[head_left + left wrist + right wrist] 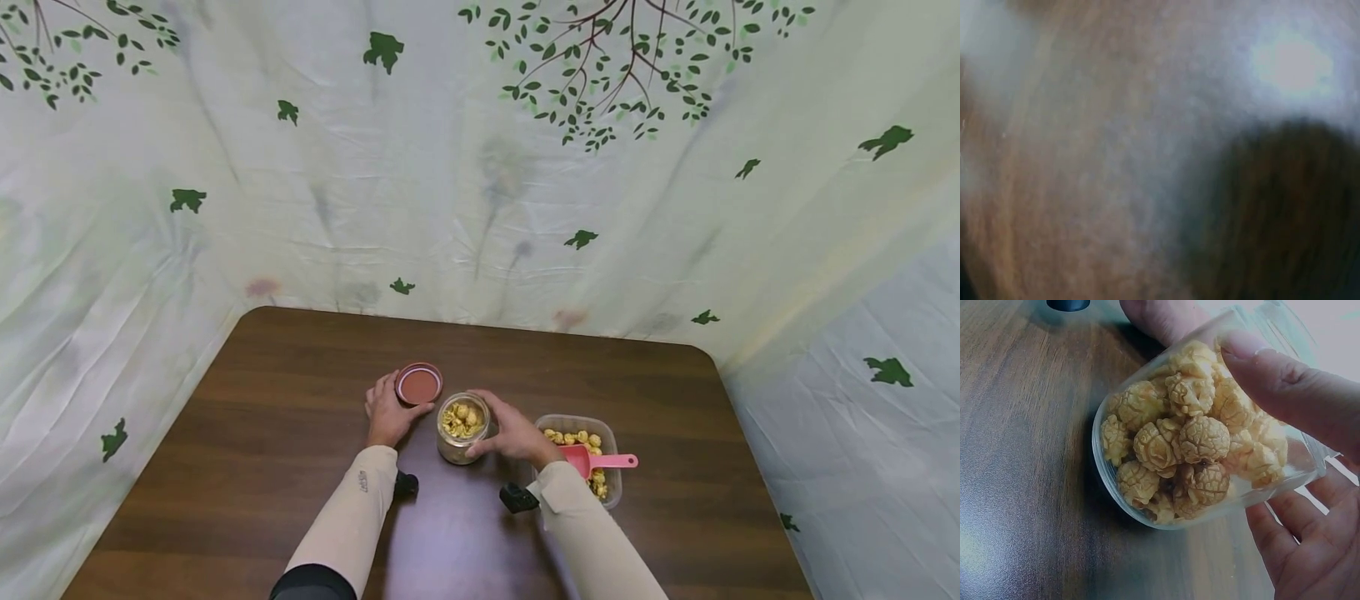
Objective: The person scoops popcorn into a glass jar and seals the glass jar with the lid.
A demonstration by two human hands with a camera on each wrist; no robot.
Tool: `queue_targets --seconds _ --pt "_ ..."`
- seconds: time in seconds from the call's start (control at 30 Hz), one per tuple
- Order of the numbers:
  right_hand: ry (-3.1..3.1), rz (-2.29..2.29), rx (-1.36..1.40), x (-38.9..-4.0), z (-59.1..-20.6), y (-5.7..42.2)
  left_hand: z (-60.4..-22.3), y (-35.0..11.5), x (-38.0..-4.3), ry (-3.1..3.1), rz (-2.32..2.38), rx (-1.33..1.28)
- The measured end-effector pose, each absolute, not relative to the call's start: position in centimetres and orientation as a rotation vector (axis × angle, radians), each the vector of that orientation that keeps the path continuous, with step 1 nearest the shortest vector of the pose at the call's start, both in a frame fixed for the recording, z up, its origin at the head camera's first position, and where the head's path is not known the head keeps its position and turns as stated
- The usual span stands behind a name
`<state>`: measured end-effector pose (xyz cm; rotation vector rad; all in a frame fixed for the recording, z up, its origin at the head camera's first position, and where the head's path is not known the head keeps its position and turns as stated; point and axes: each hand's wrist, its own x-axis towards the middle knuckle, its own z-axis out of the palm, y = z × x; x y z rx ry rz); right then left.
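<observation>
An open glass jar [459, 448] of caramel popcorn [1179, 437] stands in front of the person, its mouth facing up in the head view. The right hand [513, 429] grips it from the right, thumb on the near side and fingers round the far side. At the jar's upper left, the left hand [393, 414] holds a round reddish-brown lid [419, 385] by its rim, thumb along the near edge and fingers on the left. Only blurred tabletop and a dark patch show in the left wrist view.
A clear plastic tub [613, 483] of popcorn stands to the right, partly behind the right forearm. Across it lies a pink scoop [611, 461], its handle pointing right. The brown wooden table [300, 375] meets a leaf-printed white curtain [450, 208] at its far edge.
</observation>
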<state>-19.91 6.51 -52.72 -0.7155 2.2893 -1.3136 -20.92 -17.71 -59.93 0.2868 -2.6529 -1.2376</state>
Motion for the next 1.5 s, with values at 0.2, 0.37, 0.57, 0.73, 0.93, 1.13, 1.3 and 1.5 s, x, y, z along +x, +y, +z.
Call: queue_targets --seconds 0.2,0.37,0.57,0.73,0.93,1.13,1.3,1.5 --pt "2.287 -1.319 -0.71 -19.9 -52.8 6.4 -59.9 -17.8 -20.9 -2.636 -1.263 0.294" --pt "2.292 -1.323 -0.71 -19.9 -52.8 6.5 -60.1 -18.0 -20.9 -2.621 -1.313 0.294" --pt "2.28 -1.337 -0.696 -19.9 -52.9 6.4 -60.1 -18.3 -20.8 -2.628 -1.399 0.329" --pt "2.267 -1.352 -0.693 -19.8 -52.9 6.4 -59.8 -18.4 -20.6 -2.617 -1.433 0.353" --pt "2.265 -1.356 -0.7 -19.8 -52.9 6.4 -59.7 -18.4 -20.1 -2.551 -1.529 0.362" --pt "2.263 -1.358 -0.695 -19.8 -53.0 6.5 -59.4 -18.7 -19.6 -2.433 -1.708 0.36" --pt "2.255 -1.36 -0.68 -19.7 -52.8 6.5 -58.7 -18.9 -19.0 -2.336 -1.854 0.348" --pt "2.243 -1.378 -0.675 -19.7 -52.9 6.4 -58.1 -18.8 -18.3 -2.281 -1.907 0.317"
